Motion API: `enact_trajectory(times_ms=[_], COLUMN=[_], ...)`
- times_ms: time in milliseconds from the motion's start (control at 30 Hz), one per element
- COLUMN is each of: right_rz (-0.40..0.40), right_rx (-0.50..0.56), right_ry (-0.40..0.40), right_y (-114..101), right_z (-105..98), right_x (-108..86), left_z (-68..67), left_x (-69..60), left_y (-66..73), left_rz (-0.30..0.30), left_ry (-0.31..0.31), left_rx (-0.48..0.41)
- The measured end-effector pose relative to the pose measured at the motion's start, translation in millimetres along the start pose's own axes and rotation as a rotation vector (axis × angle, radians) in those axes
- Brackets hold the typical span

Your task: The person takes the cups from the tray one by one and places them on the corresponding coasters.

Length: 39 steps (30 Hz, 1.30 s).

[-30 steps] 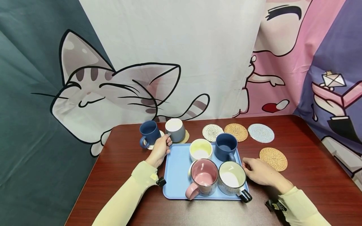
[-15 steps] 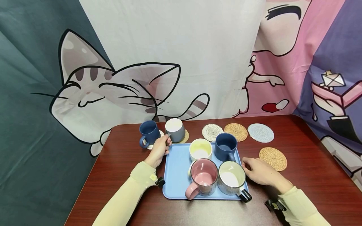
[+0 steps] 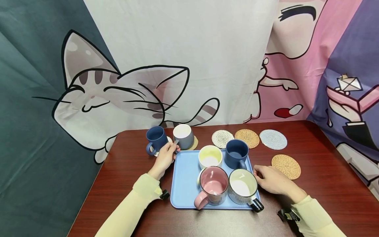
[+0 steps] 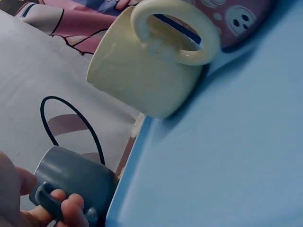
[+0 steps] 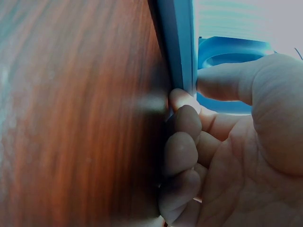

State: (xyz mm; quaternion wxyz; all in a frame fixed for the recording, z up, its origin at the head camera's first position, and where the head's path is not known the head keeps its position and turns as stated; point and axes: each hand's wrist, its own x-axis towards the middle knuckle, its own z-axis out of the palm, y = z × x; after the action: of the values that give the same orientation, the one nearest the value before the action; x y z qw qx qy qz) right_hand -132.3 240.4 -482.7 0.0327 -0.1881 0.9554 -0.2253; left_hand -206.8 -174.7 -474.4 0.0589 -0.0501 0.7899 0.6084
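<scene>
around the gray mug's handle point(image 4: 49, 203), left fingers point(image 4: 73, 208)

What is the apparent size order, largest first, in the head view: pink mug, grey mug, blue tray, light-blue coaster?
1. Blue tray
2. Pink mug
3. Grey mug and light-blue coaster: too alike to rank

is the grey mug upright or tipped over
Upright. In the head view, the grey mug has its white inside facing up; the left hand holds its handle.
</scene>
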Motion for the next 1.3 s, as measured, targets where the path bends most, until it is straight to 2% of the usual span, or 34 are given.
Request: enact_trajectory(times_ms=[167,300,467,733,867,1100,1300], right_rz=[0.001,0.002,0.002,0.004,0.001,-0.008,-0.009], right_rx=[0.000,-0.002,-0.005,-0.001,0.004,0.005,0.003], right_ry=[0.001,0.000,-0.002,-0.003,-0.002,0.008,0.004], right_y=[0.2,0.0,0.4,0.9,1.1,2.8,2.7], right_z=[0.5,0.6,1.0,0.6,0.6,2.4,2.1], right_x=[0.0,-0.5,-1.0,-0.9,-0.4,0.2,0.4], left_z=[-8.2,-13.5,-16.9,-19.0,-19.5,-18.2,-20.0], left_x=[-10.6,-18.9,-31.5,-47.4,-52.6,-61.4,-65.9], left_y=[-4.1,-9.4,-14.4,-17.2,-18.3,-24.3,-31.6], left_rz=[0.020,0.033,0.052,0.115,0.107,0.085,0.089], left_ry=[0.025,0.028,0.027,0.087,0.088,0.062,0.034], left_rx=[0.074,0.096,0.173,0.439,0.531,0.587,0.579])
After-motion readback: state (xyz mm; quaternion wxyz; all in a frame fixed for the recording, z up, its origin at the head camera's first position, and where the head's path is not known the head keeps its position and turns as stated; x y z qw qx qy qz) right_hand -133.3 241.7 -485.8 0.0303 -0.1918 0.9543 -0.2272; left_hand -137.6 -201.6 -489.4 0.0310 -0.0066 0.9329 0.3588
